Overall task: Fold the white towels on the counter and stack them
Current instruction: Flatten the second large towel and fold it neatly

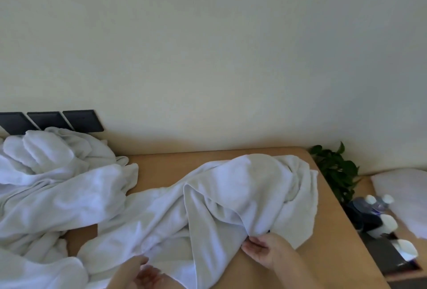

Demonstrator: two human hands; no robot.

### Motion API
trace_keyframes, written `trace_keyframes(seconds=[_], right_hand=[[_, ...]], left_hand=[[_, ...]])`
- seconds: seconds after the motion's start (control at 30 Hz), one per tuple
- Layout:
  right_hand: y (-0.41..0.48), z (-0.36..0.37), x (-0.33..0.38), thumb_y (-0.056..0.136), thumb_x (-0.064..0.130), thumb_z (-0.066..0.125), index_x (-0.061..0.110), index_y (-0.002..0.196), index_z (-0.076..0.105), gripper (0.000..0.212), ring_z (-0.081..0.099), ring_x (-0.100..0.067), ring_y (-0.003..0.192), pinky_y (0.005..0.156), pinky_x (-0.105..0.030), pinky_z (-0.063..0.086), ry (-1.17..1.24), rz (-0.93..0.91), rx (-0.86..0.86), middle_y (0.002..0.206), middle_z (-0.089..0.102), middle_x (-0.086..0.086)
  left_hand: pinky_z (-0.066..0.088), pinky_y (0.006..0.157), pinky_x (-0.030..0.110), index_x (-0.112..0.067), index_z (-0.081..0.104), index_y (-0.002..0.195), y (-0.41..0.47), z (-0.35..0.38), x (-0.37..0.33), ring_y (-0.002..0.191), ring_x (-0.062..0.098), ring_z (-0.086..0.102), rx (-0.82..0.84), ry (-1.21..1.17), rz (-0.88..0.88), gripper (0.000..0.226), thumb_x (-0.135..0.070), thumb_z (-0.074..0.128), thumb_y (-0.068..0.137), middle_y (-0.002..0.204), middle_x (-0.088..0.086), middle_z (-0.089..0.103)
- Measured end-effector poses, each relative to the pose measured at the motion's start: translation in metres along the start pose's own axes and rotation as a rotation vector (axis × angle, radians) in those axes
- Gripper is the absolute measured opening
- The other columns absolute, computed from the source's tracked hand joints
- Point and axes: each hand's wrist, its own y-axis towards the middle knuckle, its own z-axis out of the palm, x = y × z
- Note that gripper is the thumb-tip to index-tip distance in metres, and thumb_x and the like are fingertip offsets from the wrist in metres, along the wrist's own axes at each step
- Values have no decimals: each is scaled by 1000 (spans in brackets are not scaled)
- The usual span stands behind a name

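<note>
The right hand (263,250) is gripping a fold of the rumpled white towel (231,191), which is sprawling across the middle of the wooden bench (335,254). The left hand (141,272) is touching its near edge, blurred, so I cannot tell whether it is gripping. A heap of towels (53,184) is lying at the bench's left end

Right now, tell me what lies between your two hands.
The white towel spans the gap between left hand and right hand, per the head view.
</note>
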Motion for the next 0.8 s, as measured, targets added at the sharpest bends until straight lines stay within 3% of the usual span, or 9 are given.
trace_keyframes(seconds=[0.1, 0.17, 0.23, 0.3, 0.37, 0.43, 0.57, 0.67, 0.8], right_hand=[[4, 3, -3, 101, -1, 36, -7, 114, 48, 19, 59, -46, 97, 57, -57, 57, 188, -45, -60, 99, 55, -26], [-1, 4, -3, 104, 6, 33, -5, 111, 49, 21, 56, -44, 115, 92, -59, 49, 227, -30, -72, 97, 56, -22], [-2, 4, -3, 106, 13, 35, 0, 107, 52, 21, 53, -36, 119, 108, -51, 40, 357, -23, -41, 100, 56, -17], [7, 7, 0, 105, 13, 40, 10, 108, 52, 13, 56, -27, 102, 103, -39, 44, 527, -67, -26, 102, 55, -10], [14, 10, 9, 104, 9, 40, 16, 104, 53, 15, 49, -15, 71, 75, -28, 49, 675, -130, -23, 85, 50, -3], [7, 18, 38, 102, 8, 34, 13, 98, 49, 17, 36, -13, 60, 59, -25, 43, 719, -230, 38, 76, 41, -2], [-77, 52, 124, 98, 0, 50, 10, 97, 52, 10, 52, -13, 67, 69, -23, 49, 183, -730, 30, 84, 53, -9], [-164, 83, 176, 87, -7, 63, 15, 86, 58, 22, 59, -8, 61, 60, -20, 47, -259, -1191, 121, 82, 61, -7], [-275, 110, 219, 87, -11, 60, 13, 91, 63, 24, 61, -12, 77, 69, -22, 47, -667, -1402, 371, 83, 68, -1]], left_hand=[[48, 43, 33, -11, 42, 114, -3, -22, 1, 97, 22, 68, -2, 282, -132, 20, -19, 26, 105, 99, 6, 61], [49, 35, 37, 1, 47, 106, 5, -25, 11, 77, 37, 65, 88, 169, -62, 17, -9, 33, 104, 89, 24, 58], [47, 30, 28, 6, 52, 105, 6, -6, 17, 59, 32, 60, -9, 35, 86, 17, -6, 40, 103, 71, 22, 56], [46, 28, 28, 5, 54, 99, 0, 5, 14, 50, 30, 58, -57, -92, 182, 15, -7, 46, 102, 66, 18, 52], [50, 33, 35, 0, 54, 97, -10, 11, 7, 58, 33, 55, -50, -212, 136, 11, -9, 51, 100, 75, 17, 50], [53, 40, 36, 0, 54, 105, -19, 18, -7, 69, 30, 52, -13, -258, 113, 8, -3, 50, 99, 81, 16, 52], [51, 37, 32, -4, 48, 91, -70, 51, -66, 68, 27, 52, 200, -120, 320, 15, 6, 40, 99, 78, 15, 53], [54, 56, 34, 0, 53, 109, -145, 81, -126, 63, 26, 59, 309, -29, 677, 21, 10, 44, 94, 76, 15, 59], [51, 61, 32, -10, 65, 100, -256, 106, -174, 65, 23, 65, 516, 55, 1033, 27, 9, 49, 90, 83, 11, 68]])
